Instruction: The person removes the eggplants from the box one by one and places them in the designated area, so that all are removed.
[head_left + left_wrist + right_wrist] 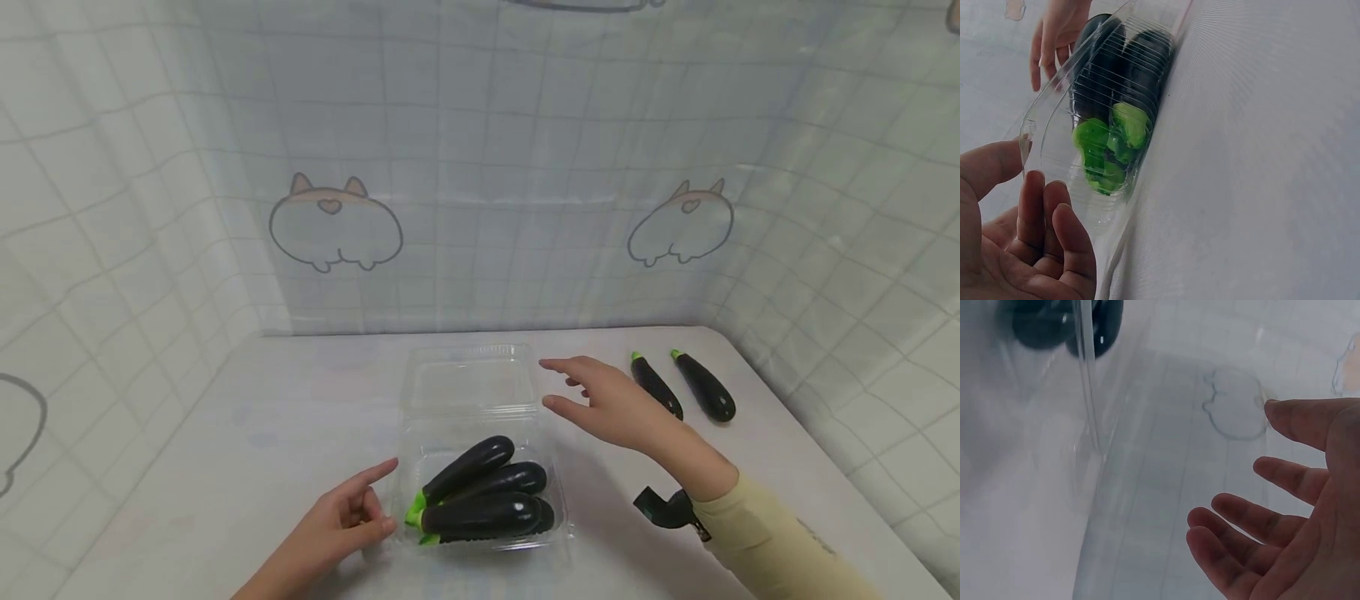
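box (450, 429), loose eggplants (705, 387) farther right

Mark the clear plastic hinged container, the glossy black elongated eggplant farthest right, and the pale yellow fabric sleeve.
Clear plastic container (471, 385), head view: open lid.
Rightmost black eggplant (706, 389), head view: middle of its body.
Pale yellow sleeve (776, 537), head view: forearm part.

I see a pale tabletop (315, 408) beneath the grip and, beyond, a gridded sheet (495, 258) with cartoon animals (334, 225).
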{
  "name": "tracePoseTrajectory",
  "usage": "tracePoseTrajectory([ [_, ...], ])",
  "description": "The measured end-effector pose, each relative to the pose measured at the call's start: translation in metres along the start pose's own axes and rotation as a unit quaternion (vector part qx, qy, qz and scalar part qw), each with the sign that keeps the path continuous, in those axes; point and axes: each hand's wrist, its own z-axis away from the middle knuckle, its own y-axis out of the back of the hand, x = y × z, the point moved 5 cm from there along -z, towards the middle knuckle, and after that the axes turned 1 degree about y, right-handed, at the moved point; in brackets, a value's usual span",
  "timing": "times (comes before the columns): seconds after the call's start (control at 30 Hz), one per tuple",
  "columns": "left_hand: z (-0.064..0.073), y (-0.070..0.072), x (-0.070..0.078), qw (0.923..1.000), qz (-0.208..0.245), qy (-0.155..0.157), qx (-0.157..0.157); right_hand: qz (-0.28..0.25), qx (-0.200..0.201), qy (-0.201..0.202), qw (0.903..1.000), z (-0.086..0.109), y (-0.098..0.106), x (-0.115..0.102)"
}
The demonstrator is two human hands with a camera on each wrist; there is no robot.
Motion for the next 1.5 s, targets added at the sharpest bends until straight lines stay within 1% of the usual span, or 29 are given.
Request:
tracePoseTrajectory([
  [0.27, -0.001, 0.0, 0.0, 1.0, -0.004, 0.005, 0.003, -0.007, -0.035, 0.041, 0.9985, -0.005, -0.019, -0.027],
  [0.37, 0.0, 0.0, 0.001, 1.0, -0.002, 0.001, 0.002, -0.005, -0.05, 0.054, 0.9973, -0.006, -0.027, -0.035],
  [0.53, 0.001, -0.001, 0.002, 1.0, 0.0, -0.009, -0.002, -0.004, -0.081, 0.06, 0.9949, -0.006, -0.04, -0.045],
  [0.8, 0.0, 0.0, 0.0, 1.0, 0.005, 0.0, 0.002, -0.006, -0.118, 0.083, 0.9896, -0.004, -0.057, -0.06],
  [0.93, 0.0, 0.0, 0.0, 1.0, 0.002, -0.003, 0.003, -0.005, -0.133, 0.102, 0.9859, -0.003, -0.065, -0.067],
  [1.07, 0.001, 0.0, 0.001, 1.0, 0.0, -0.005, 0.004, -0.024, -0.16, 0.118, 0.9797, 0.0, -0.071, -0.072],
  [1.17, 0.001, 0.0, 0.002, 1.0, 0.003, -0.007, 0.002, -0.035, -0.182, 0.121, 0.9752, 0.002, -0.076, -0.074],
  [1.27, 0.001, 0.0, 0.002, 0.9999, 0.006, -0.011, 0.0, -0.035, -0.198, 0.12, 0.9723, 0.004, -0.08, -0.076],
  [1.5, 0.001, 0.0, 0.001, 0.9999, 0.005, -0.014, -0.003, -0.035, -0.215, 0.126, 0.9678, 0.006, -0.088, -0.077],
])
